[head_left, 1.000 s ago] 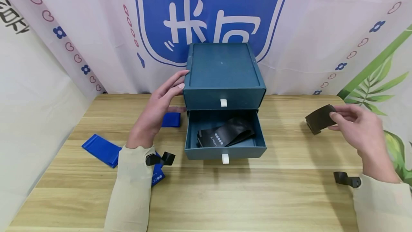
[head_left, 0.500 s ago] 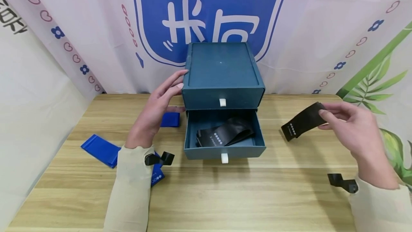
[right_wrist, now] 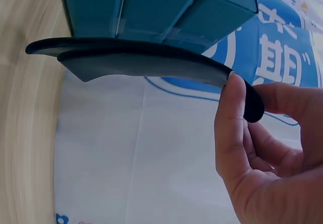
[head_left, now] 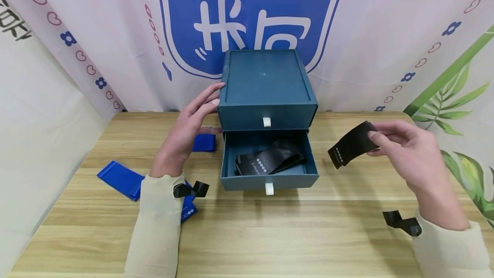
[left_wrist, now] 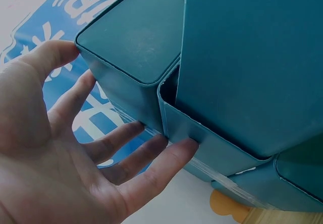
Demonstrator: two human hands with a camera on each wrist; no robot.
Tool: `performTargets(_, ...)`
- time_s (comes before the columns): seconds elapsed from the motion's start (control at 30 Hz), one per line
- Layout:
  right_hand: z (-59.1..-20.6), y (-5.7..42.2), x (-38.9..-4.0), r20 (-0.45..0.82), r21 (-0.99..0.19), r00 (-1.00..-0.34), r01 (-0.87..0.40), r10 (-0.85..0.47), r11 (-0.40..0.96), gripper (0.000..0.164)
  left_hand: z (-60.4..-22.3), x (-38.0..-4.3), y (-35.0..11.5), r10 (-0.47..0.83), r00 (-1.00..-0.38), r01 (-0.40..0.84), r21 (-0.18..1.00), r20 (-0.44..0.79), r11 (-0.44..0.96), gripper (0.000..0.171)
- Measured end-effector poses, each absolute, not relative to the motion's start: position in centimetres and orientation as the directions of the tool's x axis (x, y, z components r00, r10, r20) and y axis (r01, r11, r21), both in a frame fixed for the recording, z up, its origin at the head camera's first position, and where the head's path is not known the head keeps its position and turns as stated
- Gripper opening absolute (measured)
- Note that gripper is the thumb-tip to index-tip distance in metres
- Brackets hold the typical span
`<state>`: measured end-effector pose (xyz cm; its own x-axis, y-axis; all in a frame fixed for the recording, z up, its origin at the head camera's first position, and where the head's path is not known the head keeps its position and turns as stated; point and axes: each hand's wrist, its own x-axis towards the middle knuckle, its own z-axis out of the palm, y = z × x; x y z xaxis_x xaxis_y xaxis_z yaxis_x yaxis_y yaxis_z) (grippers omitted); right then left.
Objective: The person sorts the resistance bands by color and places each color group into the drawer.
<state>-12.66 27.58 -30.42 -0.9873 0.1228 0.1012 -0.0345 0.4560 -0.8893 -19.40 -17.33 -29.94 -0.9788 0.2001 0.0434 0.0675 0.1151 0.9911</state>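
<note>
Two stacked teal drawer boxes stand mid-table, and my left hand (head_left: pixel 189 128) rests on their left side. In the left wrist view its fingers (left_wrist: pixel 156 171) are spread along the box wall. The upper drawer (head_left: pixel 267 117) is closed; the lower drawer (head_left: pixel 270 182) is pulled out. Inside it lies a folded black resistance band (head_left: pixel 270 160) with a row of pale dots and lettering. To the right of the boxes, above the table, my right hand (head_left: pixel 409 149) pinches one end of another folded black band (head_left: pixel 351 145). That band's free end droops toward the lower drawer.
Blue folded bands lie on the left of the wooden table (head_left: pixel 293 235): one further left (head_left: pixel 121 180), one behind my left hand (head_left: pixel 204 142), and one (head_left: pixel 189 209) partly under my left sleeve. A printed curtain (head_left: pixel 355 55) hangs behind the boxes.
My right hand has moved left with the black band, closer to the drawers, and the band's dotted side has turned into view. My left hand stays on the boxes.
</note>
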Motion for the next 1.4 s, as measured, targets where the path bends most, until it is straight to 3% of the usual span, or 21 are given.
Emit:
performTargets(0.3,-28.0,25.2,-12.3,0.158,-0.928,-0.976,-0.095,0.149,0.36,0.018,-29.9,-19.7,-17.3,0.206,-0.978,0.062,0.992,0.038,0.11,0.046)
performTargets(0.57,-25.0,21.6,-11.4,0.32,-0.948,-0.923,-0.309,0.215,0.082,0.02,-29.8,-19.8,-17.3,0.198,-0.979,0.074,0.992,0.053,0.1,0.043)
performTargets(0.7,-23.9,19.7,-11.0,0.354,-0.934,-0.916,-0.358,0.191,0.01,0.023,-29.9,-19.7,-17.5,0.202,-0.978,0.075,0.992,0.054,0.1,0.044)
performTargets(1.07,-23.4,14.4,-11.1,0.285,-0.935,-0.959,-0.279,-0.007,0.218,0.022,-30.0,-19.6,-17.6,0.191,-0.98,0.078,0.992,0.057,0.104,0.044)
performTargets(1.4,-24.1,10.0,-11.7,0.242,-0.939,-0.952,-0.279,-0.187,0.202,0.024,-30.1,-19.6,-17.4,0.202,-0.978,0.071,0.993,0.05,0.098,0.046)
